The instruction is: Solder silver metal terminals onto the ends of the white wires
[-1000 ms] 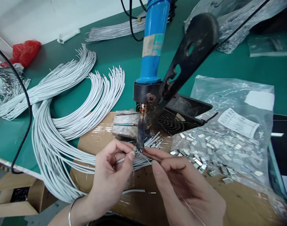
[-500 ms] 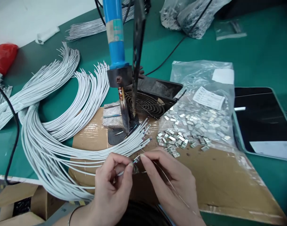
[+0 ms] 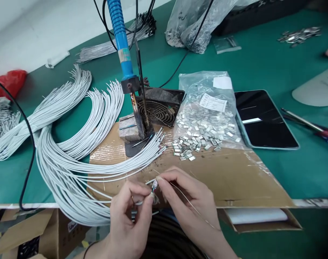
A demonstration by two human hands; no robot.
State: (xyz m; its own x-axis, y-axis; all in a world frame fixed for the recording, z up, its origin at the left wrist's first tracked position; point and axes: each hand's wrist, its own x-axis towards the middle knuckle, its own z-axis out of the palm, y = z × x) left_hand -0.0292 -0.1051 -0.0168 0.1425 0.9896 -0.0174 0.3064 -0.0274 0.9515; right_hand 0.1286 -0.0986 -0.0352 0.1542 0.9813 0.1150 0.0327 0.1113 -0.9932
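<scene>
My left hand [image 3: 130,212] pinches the end of a white cable [image 3: 142,201] between thumb and forefinger, near the front edge of a cardboard sheet [image 3: 228,180]. My right hand [image 3: 185,198] is closed in a pinch right against it, fingertips on a small metal connector [image 3: 154,184] at the cable's tip, with a thin solder wire [image 3: 192,208] trailing back over the hand. Behind them a blue-handled soldering iron [image 3: 120,39] stands tip-down in its black holder [image 3: 138,144].
Large bundles of white cables [image 3: 72,158] curve over the green table at left. A plastic bag of small metal shells [image 3: 207,118] spills onto the cardboard, beside a black fan [image 3: 158,109] and a dark tablet [image 3: 260,120]. Open cardboard boxes sit below the table edge.
My hands have drawn back from the soldering iron's tip toward the cardboard's front edge, still pinching the cable end. The view has pulled back and widened.
</scene>
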